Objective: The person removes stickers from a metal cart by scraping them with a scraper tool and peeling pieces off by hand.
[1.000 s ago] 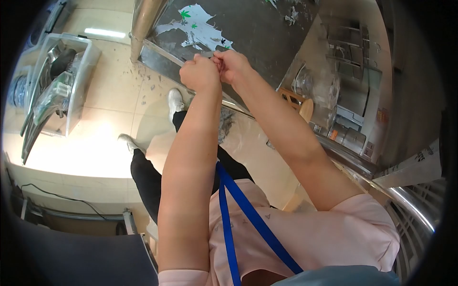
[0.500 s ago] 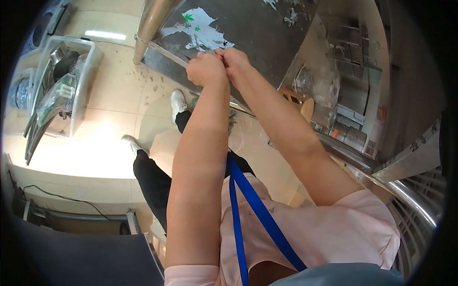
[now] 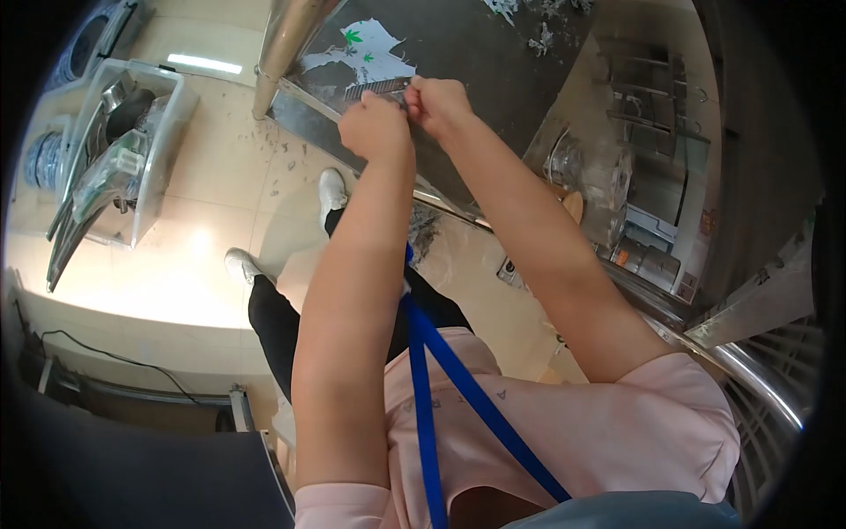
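A thin, flat, dark-grey scraper blade (image 3: pixel 377 88) with fine ridges like a comb lies low over the steel surface. My right hand (image 3: pixel 438 104) pinches its right end. My left hand (image 3: pixel 376 126) is closed against its lower edge, its fingers mostly hidden from above. Just beyond the blade, a torn piece of white film with green leaf prints (image 3: pixel 370 48) clings to the dark metal panel (image 3: pixel 467 53). Crumpled grey-white scraps (image 3: pixel 542 39) sit farther to the right on that panel.
At left, a clear plastic bin (image 3: pixel 182 110) holds metal and dark utensils. Grey scraps (image 3: pixel 280 157) litter the tiled floor. A tubular post (image 3: pixel 286 57) rises at the panel's left corner. Metal racks and containers (image 3: pixel 648 256) stand to the right.
The ridged blade now shows between my hands and the film, where it was mostly hidden. My right hand has moved slightly up and right. The view has shifted a little.
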Demonstrator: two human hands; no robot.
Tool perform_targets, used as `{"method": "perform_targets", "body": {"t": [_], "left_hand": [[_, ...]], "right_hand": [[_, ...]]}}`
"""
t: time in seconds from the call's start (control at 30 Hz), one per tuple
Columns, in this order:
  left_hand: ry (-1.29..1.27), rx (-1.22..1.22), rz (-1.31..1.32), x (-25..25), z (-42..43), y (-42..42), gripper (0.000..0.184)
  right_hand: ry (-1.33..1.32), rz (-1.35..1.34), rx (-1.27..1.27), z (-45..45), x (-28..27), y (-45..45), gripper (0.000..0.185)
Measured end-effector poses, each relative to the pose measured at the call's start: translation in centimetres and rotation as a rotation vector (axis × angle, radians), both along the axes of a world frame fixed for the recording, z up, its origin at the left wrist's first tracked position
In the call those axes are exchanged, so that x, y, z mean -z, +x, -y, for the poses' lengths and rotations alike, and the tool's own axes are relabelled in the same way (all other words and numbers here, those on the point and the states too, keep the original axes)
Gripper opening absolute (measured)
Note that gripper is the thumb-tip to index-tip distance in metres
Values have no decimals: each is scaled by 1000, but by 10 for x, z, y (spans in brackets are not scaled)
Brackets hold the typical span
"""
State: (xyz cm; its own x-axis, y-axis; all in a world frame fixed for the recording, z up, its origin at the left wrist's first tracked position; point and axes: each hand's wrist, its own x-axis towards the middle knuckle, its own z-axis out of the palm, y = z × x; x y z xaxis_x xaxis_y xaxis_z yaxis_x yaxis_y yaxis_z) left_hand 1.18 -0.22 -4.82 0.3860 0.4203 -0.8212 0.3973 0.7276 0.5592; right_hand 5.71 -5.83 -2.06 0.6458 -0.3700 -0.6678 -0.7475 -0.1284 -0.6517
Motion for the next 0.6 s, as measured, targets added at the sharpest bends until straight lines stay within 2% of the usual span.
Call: {"method": "perform_targets", "body": {"t": [0.07,0.17,0.2,0.3,0.37,0.53,0.6], "left_hand": [[-38,-37,82,-34,-11,-22,24],[403,163,36,-6,-17,-34,32],[437,169,31,-4,-20,-36,32],[507,157,26,2,-29,-40,33],[496,124,35,9,-27,-43,33],[230,66,193,7,-19,-47,37],[137,98,236,3,-15,-47,39]], "right_hand": [[-255,55,-145,8,-8,-4,16],[-620,380,-786,28,1,4,15],[-728,445,-926,13,-21,1,16],[-803,796,-1472,19,-11,17,19],[-785,643,-1552,18,-9,20,19],[-729,445,-1683,14,-12,31,15],[-748,638,-1690,21,-15,26,13]]}}
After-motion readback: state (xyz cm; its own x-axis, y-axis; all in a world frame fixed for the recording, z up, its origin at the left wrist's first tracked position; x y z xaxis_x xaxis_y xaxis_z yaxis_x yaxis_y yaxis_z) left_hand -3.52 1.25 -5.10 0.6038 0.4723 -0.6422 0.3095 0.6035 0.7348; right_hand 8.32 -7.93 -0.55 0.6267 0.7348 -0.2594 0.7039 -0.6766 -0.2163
